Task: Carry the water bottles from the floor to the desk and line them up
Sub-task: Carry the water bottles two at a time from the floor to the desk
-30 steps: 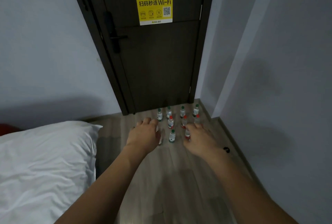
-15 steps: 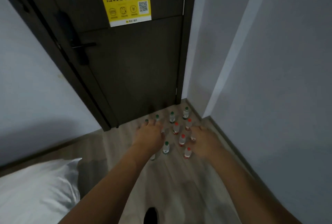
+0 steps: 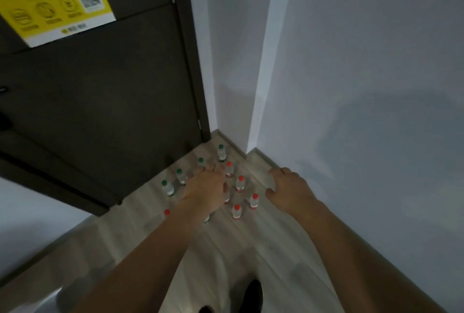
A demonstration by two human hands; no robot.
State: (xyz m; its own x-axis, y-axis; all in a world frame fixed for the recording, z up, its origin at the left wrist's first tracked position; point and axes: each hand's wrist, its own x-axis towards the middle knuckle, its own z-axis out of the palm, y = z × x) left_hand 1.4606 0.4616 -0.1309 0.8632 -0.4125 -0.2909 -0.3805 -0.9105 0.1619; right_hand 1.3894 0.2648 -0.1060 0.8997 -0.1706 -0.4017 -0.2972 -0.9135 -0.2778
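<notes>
Several small clear water bottles stand upright on the wooden floor [image 3: 266, 257] before a dark door. Green-capped bottles [image 3: 221, 153] form the row nearest the door; red-capped bottles [image 3: 240, 184] stand closer to me. My left hand [image 3: 204, 189] hovers over the middle of the group, fingers spread and pointing toward the door, hiding a few bottles beneath it. My right hand [image 3: 288, 189] is to the right of the bottles near the wall, fingers curled loosely, holding nothing. The desk is out of view.
The dark door [image 3: 108, 102] with a yellow Wi-Fi sticker [image 3: 52, 4] fills the upper left. A white wall corner [image 3: 261, 81] and baseboard bound the right side. My dark shoes [image 3: 251, 297] show at the bottom edge. A pale object [image 3: 37, 305] sits at bottom left.
The view has closed in on the bottles and swung right; the pillow has nearly left the frame. Both hands have reached further forward, the right one drifting right of the group.
</notes>
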